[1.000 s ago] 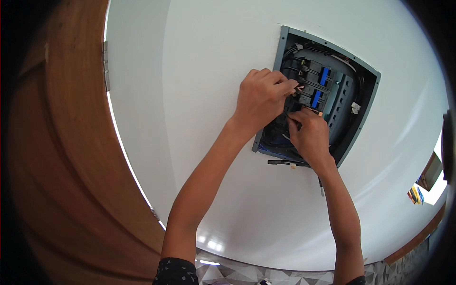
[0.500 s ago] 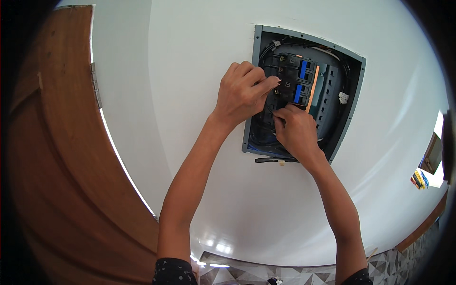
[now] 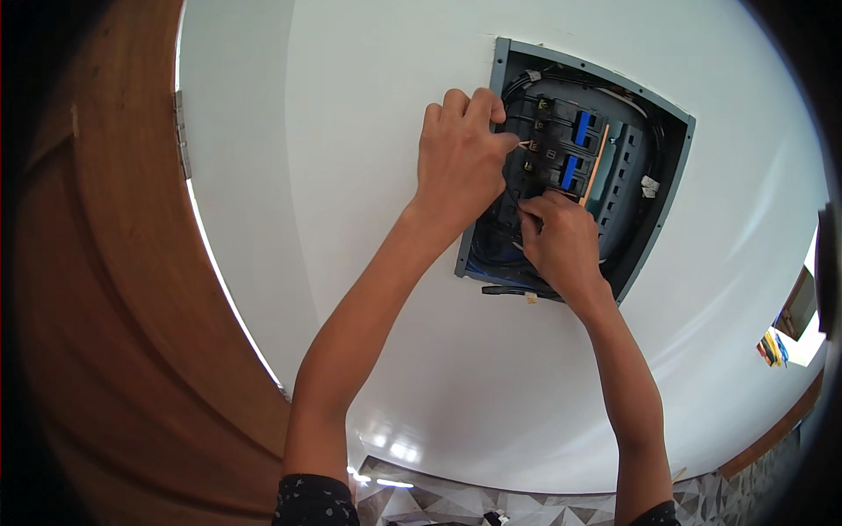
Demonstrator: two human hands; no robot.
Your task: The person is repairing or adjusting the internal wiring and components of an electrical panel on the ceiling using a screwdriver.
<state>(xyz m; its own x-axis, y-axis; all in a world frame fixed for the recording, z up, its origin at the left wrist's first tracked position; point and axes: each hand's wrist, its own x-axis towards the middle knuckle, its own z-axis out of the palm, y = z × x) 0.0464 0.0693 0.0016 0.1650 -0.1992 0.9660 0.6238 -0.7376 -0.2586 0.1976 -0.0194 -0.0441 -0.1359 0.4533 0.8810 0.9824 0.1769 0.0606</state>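
A grey electrical panel box [image 3: 682, 167] is set into the white wall. Inside it sit black circuit breakers [image 3: 550, 154] with blue switches, stacked one above the other. My left hand [image 3: 462, 162] is closed at the box's left edge, its thumb pointing at the breakers' screw terminals. Bare copper strands [image 3: 524, 144] of a wire stick out past the thumb tip, beside a terminal; whether they are in it I cannot tell. Below the breakers, my right hand [image 3: 561, 241] pinches a black wire [image 3: 513, 193]. Its lower fingers are curled and partly hidden.
A copper-coloured bar [image 3: 595, 167] runs along the breakers' right side. Bundled black cables line the box, with a white tag [image 3: 649, 187] at right. A black cable end [image 3: 502, 290] pokes out below. A wooden door [image 3: 114, 263] stands left; coloured wires [image 3: 773, 349] hang far right.
The view has shifted, so the box sits further right. My left fingers have lifted and spread slightly from the thumb, and the copper strands now show at the terminals. The right hand keeps its pinch.
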